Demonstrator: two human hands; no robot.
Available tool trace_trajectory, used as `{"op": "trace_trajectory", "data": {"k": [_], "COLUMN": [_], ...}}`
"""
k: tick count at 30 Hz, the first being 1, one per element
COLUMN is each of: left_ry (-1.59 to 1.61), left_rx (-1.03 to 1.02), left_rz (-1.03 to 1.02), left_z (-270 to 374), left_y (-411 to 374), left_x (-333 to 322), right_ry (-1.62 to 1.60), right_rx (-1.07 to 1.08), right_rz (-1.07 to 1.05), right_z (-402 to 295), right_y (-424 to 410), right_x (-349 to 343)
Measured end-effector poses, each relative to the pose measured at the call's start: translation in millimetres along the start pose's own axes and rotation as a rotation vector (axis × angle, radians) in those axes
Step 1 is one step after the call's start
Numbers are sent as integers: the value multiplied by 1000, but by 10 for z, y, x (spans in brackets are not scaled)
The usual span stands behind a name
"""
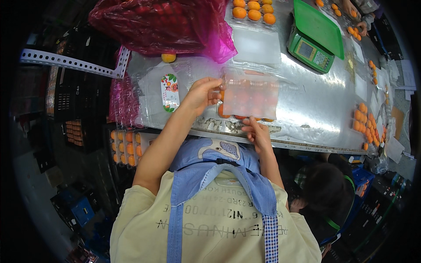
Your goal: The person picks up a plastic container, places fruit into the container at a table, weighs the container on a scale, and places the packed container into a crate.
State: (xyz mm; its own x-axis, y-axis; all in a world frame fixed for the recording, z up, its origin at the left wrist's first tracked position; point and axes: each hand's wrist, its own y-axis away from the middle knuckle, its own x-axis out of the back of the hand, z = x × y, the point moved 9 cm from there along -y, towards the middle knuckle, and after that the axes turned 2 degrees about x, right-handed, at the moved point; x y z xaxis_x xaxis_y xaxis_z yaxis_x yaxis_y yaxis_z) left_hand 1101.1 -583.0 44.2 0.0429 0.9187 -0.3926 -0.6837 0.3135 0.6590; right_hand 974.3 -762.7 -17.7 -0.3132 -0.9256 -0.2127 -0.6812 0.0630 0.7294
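In front of me on the metal table (315,121), a clear plastic tray of orange fruit (224,111) lies under a translucent white sheet (250,98). The fruit shows through the sheet and peeks out along its left and near edges. My left hand (204,93) has its fingertips at the sheet's upper left edge and appears to pinch it. From the near side, my right hand (258,133) touches the sheet's lower edge with a fingertip, its other fingers loosely curled and apart. Clear plastic packaging (149,88) with a printed label (169,93) lies to the left.
A red-purple plastic bag (164,26) bulges at the back left, beside a loose fruit (168,58). Behind stand a stack of white sheets (256,46), a filled fruit tray (254,14) and a green scale (312,46). A person (324,190) is low at the right.
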Motion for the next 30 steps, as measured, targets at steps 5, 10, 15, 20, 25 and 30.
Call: {"op": "trace_trajectory", "data": {"k": [5, 10, 15, 20, 25, 30], "left_ry": [-233, -381, -473, -657, -697, -649], "left_rx": [-24, -113, -189, -320, -353, -359], "left_rz": [-13, 28, 77, 165, 208, 285], "left_z": [-377, -831, -900, -892, -869, -926], "left_y": [54, -91, -149, -169, -118, -70], "left_x": [215, 440, 456, 518, 507, 566], "right_ry": [73, -92, -198, -203, -276, -363], "right_rx": [-23, 7, 39, 33, 8, 10], "right_rz": [-96, -8, 86, 148, 173, 162], "right_z": [215, 128, 95, 134, 142, 206], "right_y": [118, 198, 22, -85, -137, -246], "right_x": [359, 529, 644, 679, 622, 624]}}
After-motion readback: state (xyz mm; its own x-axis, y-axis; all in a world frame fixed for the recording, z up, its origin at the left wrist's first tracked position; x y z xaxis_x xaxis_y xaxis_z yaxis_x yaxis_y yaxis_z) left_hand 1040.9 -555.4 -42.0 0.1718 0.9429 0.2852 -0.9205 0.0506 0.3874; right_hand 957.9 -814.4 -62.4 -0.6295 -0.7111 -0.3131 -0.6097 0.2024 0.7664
